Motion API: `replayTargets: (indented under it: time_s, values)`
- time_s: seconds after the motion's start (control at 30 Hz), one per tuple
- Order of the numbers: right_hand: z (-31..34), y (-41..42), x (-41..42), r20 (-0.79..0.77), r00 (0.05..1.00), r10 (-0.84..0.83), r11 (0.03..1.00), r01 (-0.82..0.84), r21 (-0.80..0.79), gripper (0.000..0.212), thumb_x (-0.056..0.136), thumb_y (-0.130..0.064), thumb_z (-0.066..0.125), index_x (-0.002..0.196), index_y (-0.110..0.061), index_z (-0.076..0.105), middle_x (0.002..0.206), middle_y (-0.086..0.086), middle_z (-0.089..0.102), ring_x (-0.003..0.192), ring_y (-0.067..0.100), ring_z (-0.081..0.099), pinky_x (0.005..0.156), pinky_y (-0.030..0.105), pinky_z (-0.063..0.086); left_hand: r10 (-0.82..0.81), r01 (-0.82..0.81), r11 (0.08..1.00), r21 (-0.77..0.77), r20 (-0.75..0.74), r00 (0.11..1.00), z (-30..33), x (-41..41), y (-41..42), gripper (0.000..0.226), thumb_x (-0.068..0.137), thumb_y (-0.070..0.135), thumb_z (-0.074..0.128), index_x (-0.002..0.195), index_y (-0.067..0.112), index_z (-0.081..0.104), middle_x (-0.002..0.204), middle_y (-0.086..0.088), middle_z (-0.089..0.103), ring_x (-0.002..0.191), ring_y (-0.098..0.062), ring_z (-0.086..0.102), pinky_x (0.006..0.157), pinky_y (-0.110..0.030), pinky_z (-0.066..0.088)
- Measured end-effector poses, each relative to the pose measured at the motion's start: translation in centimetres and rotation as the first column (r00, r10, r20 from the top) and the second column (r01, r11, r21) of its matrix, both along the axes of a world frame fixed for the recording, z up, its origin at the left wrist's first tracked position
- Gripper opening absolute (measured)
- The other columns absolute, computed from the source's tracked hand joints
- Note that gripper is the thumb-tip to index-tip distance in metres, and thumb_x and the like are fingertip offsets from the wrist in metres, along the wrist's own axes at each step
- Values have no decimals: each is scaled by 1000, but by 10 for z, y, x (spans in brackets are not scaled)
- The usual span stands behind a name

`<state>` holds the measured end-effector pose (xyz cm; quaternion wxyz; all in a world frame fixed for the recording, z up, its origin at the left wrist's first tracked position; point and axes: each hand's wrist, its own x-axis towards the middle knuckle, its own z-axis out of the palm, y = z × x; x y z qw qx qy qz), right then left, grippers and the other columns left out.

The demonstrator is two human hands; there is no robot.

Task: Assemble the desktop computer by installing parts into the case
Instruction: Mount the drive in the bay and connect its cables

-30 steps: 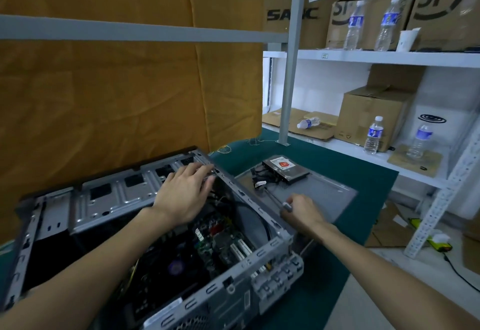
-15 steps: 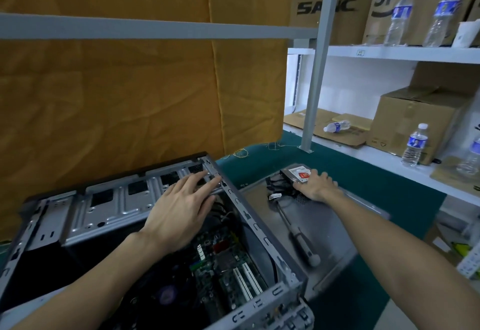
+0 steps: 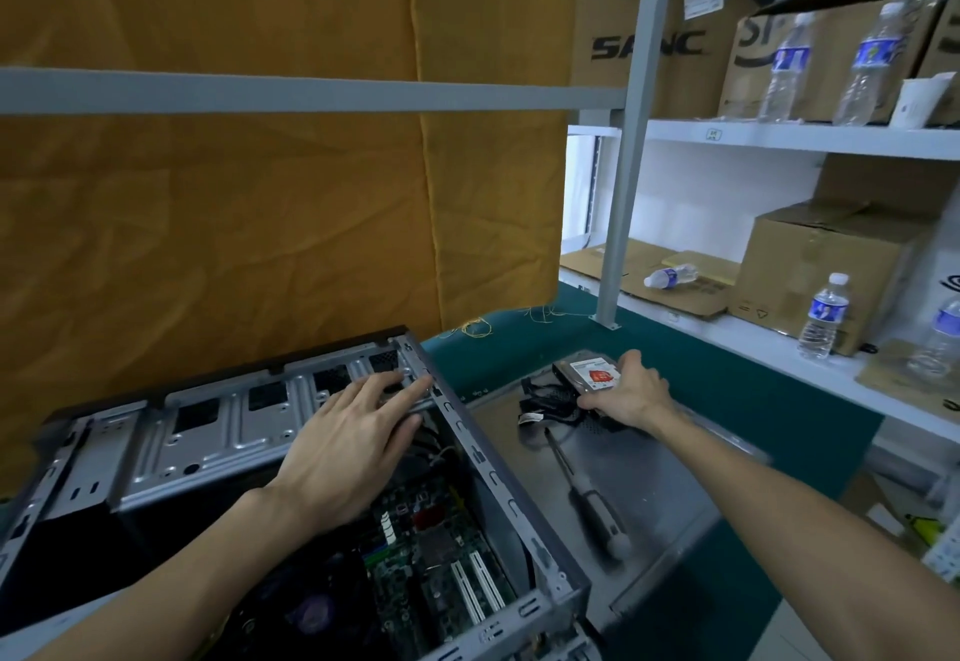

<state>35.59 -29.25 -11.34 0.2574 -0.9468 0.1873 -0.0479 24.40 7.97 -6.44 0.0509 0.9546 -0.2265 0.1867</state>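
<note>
— Metal-bodied, with a red and white label on top: was that the hard drive (image 3: 589, 374), and where did it lie?

— Yes. It lay on the grey side panel (image 3: 649, 483) on the green tabletop (image 3: 753, 385), outside the case (image 3: 467, 447). The right hand (image 3: 631, 395) gripped its near right end, fingers curled over the top edge and thumb at the near side. Whether it had lifted off the panel, I could not tell.

— And the other hand?

— The left hand (image 3: 348, 447) rested flat, fingers spread and straight, on the silver drive bracket (image 3: 208, 431) at the case's far rim.

— What did the coming move turn on?

— The drive lay to the right of the left hand, past the case wall, its long axis running left to right, away from the right palm. The right hand was plainly the nearer. By my judgement, the drive would have to travel leftward over that wall to the bay under the left hand.

— Anything unclear?

— Black cables (image 3: 545, 403) bunched at the drive's left end; whether they were plugged into it was hard to make out. The left palm hid part of the bracket. A screwdriver (image 3: 587, 494) lay on the panel nearer than the right hand.
</note>
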Motion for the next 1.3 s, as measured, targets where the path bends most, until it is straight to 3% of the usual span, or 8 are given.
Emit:
replayTargets:
  time_s: [0.27, 0.47, 0.57, 0.73, 0.9, 1.03, 1.23, 1.3]
  values:
    - [77, 51, -68, 361, 919, 158, 959, -230, 167, 85, 54, -64, 84, 120, -29, 42, 109, -7, 62, 91, 13, 66, 68, 29, 57, -93, -5, 852, -524, -160, 983, 14, 3, -5, 34, 105, 49, 35, 126, 37, 59, 126, 18, 53, 120, -4, 53, 92, -16, 41]
    - [128, 144, -118, 464, 810, 359, 866, -474, 158, 81, 51, -70, 83, 113, -39, 41, 107, -20, 62, 86, -3, 62, 59, 17, 45, -508, -405, 160, -900, -427, 748, 68, 8, -12, 48, 97, 61, 49, 118, 19, 62, 118, -5, 72, 109, -22, 71, 98, -38, 53]
    - [125, 183, -134, 463, 759, 458, 857, -516, -3, 85, 53, -73, 80, 118, -41, 34, 115, -17, 54, 99, 2, 53, 68, 17, 43, -536, -429, 27, -903, -375, 757, 83, 5, -4, 39, 106, 38, 50, 121, 5, 64, 109, -14, 77, 101, -28, 74, 78, -36, 61]
    - [122, 209, -144, 308, 823, 478, 823, -542, 171, 98, 62, -87, 67, 137, -33, 33, 124, -15, 50, 113, 5, 54, 90, 27, 48, -408, -499, 26, -866, -465, 785, 80, -2, 24, 38, 105, 31, 54, 116, -3, 65, 101, -17, 77, 92, -31, 76, 76, -39, 60]
    - [125, 225, -142, 165, 878, 449, 554, -419, 720, 45, 88, -45, 77, 116, -10, 70, 105, 10, 78, 98, 27, 76, 91, 40, 61, -460, -556, 96, -825, -532, 711, 80, -13, 44, 41, 101, 40, 61, 111, 2, 69, 98, -15, 78, 84, -27, 77, 73, -35, 61]
    - [108, 232, -155, 190, 897, 398, 534, -395, 748, 34, 99, -43, 65, 109, -12, 75, 100, 2, 80, 94, 18, 77, 88, 34, 60, -520, -526, 154, -836, -522, 677, 72, -25, 50, 38, 100, 42, 60, 115, 9, 69, 100, -12, 78, 89, -26, 77, 71, -33, 60]
    - [112, 227, -168, 327, 895, 302, 833, -415, 366, 53, 95, -67, 54, 103, -19, 74, 88, -4, 77, 77, 9, 71, 73, 32, 54, -451, -58, 194, -979, -141, 881, 73, -43, 49, 22, 102, 32, 60, 112, 13, 65, 103, -9, 76, 91, -22, 76, 69, -27, 59]
    - [123, 223, -168, 198, 936, 292, 722, -352, 596, 70, 94, -76, 41, 112, -16, 71, 79, 6, 74, 66, 16, 67, 61, 30, 52, -492, 152, 245, -957, 12, 871, 76, -46, 51, 17, 102, 28, 60, 113, 16, 62, 103, -3, 74, 94, -20, 74, 70, -27, 59]
